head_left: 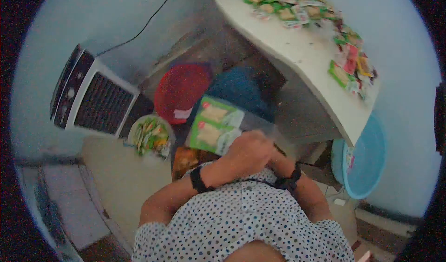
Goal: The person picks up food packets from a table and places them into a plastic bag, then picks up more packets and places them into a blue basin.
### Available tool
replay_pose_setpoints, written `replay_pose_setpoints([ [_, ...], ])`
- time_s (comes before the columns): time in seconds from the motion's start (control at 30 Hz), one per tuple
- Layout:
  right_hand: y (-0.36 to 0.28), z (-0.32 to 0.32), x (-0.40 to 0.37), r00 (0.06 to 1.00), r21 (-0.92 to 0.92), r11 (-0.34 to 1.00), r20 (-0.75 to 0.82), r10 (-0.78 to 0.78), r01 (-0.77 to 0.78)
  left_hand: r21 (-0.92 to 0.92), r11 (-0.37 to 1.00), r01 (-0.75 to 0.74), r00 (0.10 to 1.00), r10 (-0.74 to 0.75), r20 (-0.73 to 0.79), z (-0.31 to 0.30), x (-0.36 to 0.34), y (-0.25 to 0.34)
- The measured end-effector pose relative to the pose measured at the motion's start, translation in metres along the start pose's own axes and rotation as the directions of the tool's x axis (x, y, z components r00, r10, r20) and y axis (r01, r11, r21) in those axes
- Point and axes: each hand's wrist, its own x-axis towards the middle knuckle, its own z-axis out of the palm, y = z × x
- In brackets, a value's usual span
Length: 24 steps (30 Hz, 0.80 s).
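Packet bag (pixel 216 125) is clamped by left hand (pixel 248 149) — right hand (pixel 275 159) mostly hidden, grip unclear — packing judged underway; steady hold needed next.

The left hand (pixel 248 150) grips a bag of green packets (pixel 216 125) that fills the space just beyond it. Farther on stand a red tub (pixel 181 90) and a blue tub (pixel 241 90). A white table (pixel 302 62) blocks the right. Bare floor (pixel 111 178) lies open to the left, up to a bowl of packets (pixel 151 136).
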Motion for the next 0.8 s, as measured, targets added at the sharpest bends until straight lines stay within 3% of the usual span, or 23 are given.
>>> replay_pose_setpoints([
  [0.1, 0.012, 0.001, 0.010, 0.988, -0.035, 0.990, 0.068, -0.137, 0.139, -0.133, 0.988, -0.078, 0.971, 0.045, -0.236, -0.017, 0.005, 0.008],
  [0.13, -0.001, -0.003, 0.012, 0.980, -0.095, 0.977, 0.077, -0.186, 0.192, -0.150, 0.988, -0.035, 0.984, 0.008, -0.179, -0.018, 0.003, 0.007],
  [0.17, -0.037, -0.014, 0.013, 0.956, -0.285, 0.913, 0.059, -0.288, 0.293, -0.147, 0.989, 0.018, 0.992, -0.036, -0.122, -0.017, -0.001, 0.006],
  [0.2, -0.065, -0.021, 0.006, 0.988, -0.224, 0.963, -0.016, -0.155, 0.148, -0.138, 0.987, 0.085, 0.993, -0.095, -0.066, -0.018, -0.002, 0.004],
  [0.27, -0.108, -0.033, -0.009, 0.987, -0.049, 0.990, -0.098, 0.124, -0.129, -0.161, 0.985, 0.067, 0.988, -0.088, -0.127, -0.020, -0.001, 0.002],
  [0.37, -0.146, -0.070, -0.038, 0.921, -0.071, 0.957, -0.301, 0.247, -0.280, -0.200, 0.977, 0.069, 0.982, -0.102, -0.158, -0.025, 0.000, 0.005],
  [0.43, -0.151, -0.094, -0.052, 0.810, -0.110, 0.974, -0.577, 0.100, -0.199, -0.210, 0.977, 0.048, 0.981, -0.085, -0.174, -0.026, 0.001, 0.006],
  [0.5, -0.159, -0.129, -0.060, 0.639, -0.212, 0.925, -0.768, 0.042, -0.315, -0.199, 0.980, 0.008, 0.977, -0.050, -0.208, -0.025, 0.003, 0.007],
  [0.57, -0.157, -0.162, -0.059, 0.440, -0.449, 0.812, -0.856, -0.271, -0.373, -0.201, 0.978, 0.048, 0.984, -0.081, -0.159, -0.027, 0.002, 0.007],
  [0.67, -0.160, -0.207, -0.051, 0.370, -0.598, 0.561, -0.799, -0.474, -0.572, -0.174, 0.982, 0.075, 0.988, -0.097, -0.118, -0.030, 0.002, 0.007],
  [0.77, -0.145, -0.238, -0.050, 0.577, -0.733, 0.160, -0.632, -0.517, -0.661, -0.166, 0.985, 0.047, 0.983, -0.074, -0.165, -0.029, 0.003, 0.005],
  [0.8, -0.142, -0.242, -0.047, 0.613, -0.765, 0.129, -0.593, -0.521, -0.630, -0.168, 0.985, 0.033, 0.979, -0.065, -0.192, -0.028, 0.002, 0.005],
])
